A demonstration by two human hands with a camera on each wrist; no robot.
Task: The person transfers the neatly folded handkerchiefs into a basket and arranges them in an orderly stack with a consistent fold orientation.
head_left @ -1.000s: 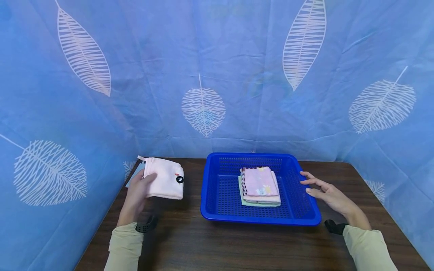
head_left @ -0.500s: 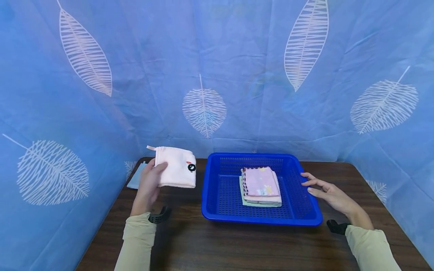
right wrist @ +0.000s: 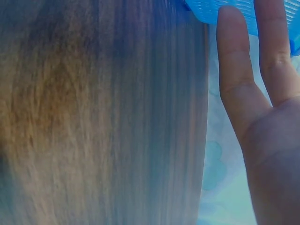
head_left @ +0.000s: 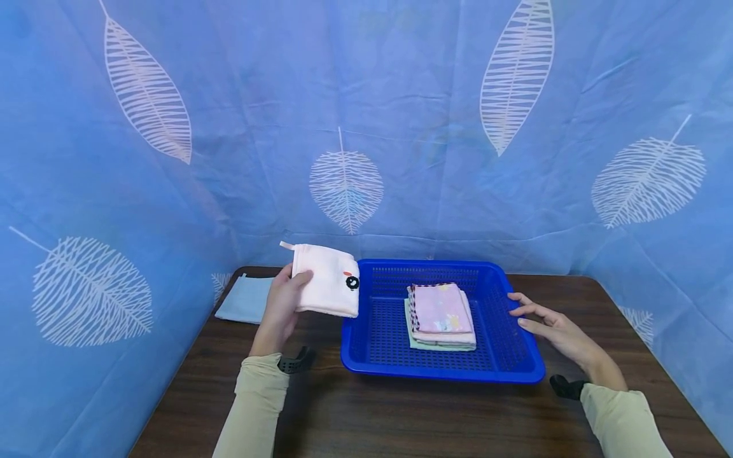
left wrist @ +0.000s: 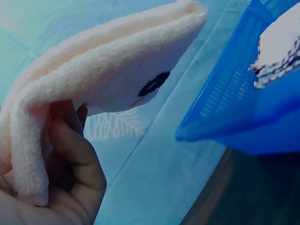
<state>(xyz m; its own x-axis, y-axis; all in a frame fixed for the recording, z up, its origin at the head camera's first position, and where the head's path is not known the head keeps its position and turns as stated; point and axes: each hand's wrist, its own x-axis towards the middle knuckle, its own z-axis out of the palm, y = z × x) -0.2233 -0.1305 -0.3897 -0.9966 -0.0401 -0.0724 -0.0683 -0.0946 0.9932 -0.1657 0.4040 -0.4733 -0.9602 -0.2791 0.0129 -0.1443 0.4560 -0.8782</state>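
Observation:
My left hand pinches a folded pale pink washcloth by its left side, thumb on top. The washcloth is held up at the left edge of a blue plastic basket, overlapping its rim in the head view. A black round mark and a small red patch show on it, and in the left wrist view its thick folded layers are visible. My right hand is at the basket's right side, its fingers extended at the rim; whether they all touch cannot be told. Inside the basket lies a stack of folded cloths, pink uppermost, light green underneath.
A folded light blue cloth lies on the dark wooden table at the far left, partly behind my left hand. Blue curtains with white leaf prints hang behind and along both sides of the table.
My left hand has lifted the pink washcloth and carried it right, from over the light blue cloth to the basket's left rim. The right hand has stayed about where it was.

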